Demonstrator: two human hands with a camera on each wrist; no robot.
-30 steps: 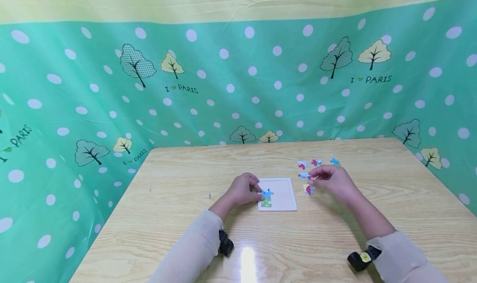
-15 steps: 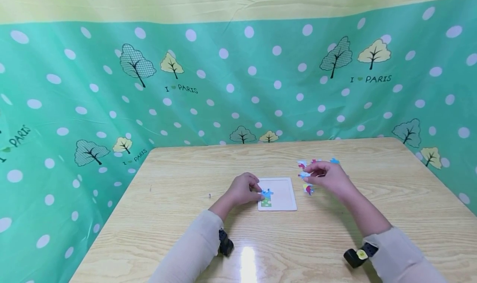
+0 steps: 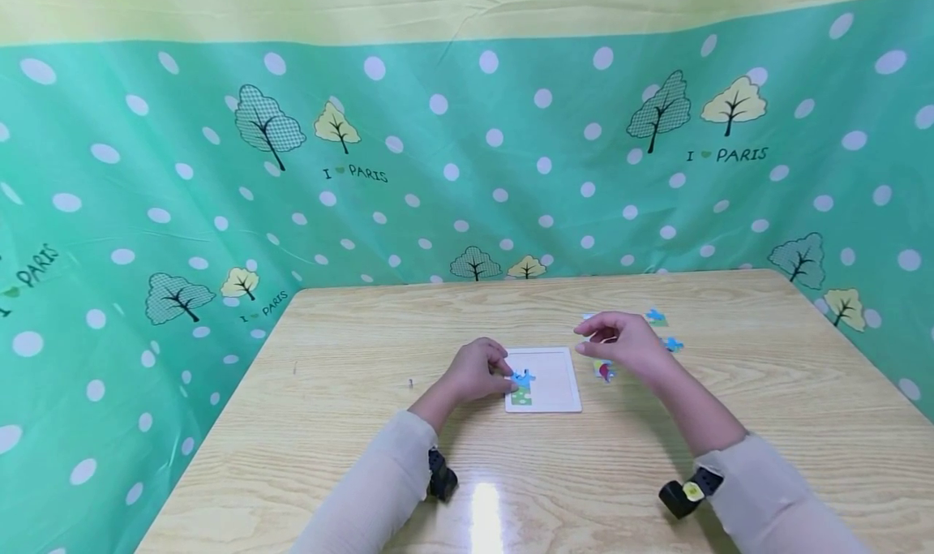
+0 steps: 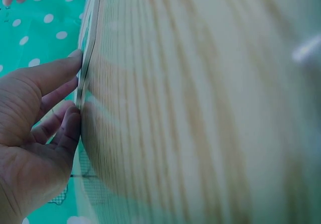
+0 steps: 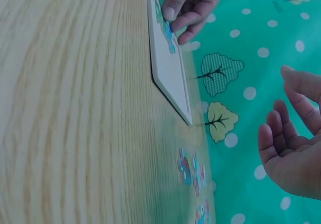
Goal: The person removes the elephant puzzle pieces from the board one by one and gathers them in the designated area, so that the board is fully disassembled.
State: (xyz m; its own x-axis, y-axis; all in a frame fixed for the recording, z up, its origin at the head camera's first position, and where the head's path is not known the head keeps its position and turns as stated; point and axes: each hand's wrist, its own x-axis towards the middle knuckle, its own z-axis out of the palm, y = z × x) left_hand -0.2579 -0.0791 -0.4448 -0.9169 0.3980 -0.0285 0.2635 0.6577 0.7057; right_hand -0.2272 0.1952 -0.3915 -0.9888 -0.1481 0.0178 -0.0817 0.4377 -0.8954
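My left hand (image 3: pixel 476 371) stays at the left side of a white puzzle tray (image 3: pixel 558 384). Its bent thumb and fingers hold the blue puzzle piece (image 3: pixel 523 378), which lies against a green piece (image 3: pixel 521 396) in the tray. Seen from the right wrist, the left thumb (image 5: pixel 171 12) lies on these pieces and the fingertips are beyond them. My right hand (image 3: pixel 620 341) hovers right of the tray over loose pieces, with thumb and fingers apart and nothing between them. A yellow and red piece (image 3: pixel 603 370) lies just below it; other pieces are partly hidden behind it.
Two blue pieces, one with green (image 3: pixel 657 317) and another (image 3: pixel 673 344), lie right of the right hand on the wooden table (image 3: pixel 350 457). A tiny object (image 3: pixel 411 384) lies left of the tray. A green dotted curtain (image 3: pixel 409 173) hangs behind the table.
My right hand has moved left and slightly away from me over the loose pieces, uncovering the blue ones on the right. My left hand and the tray keep their place.
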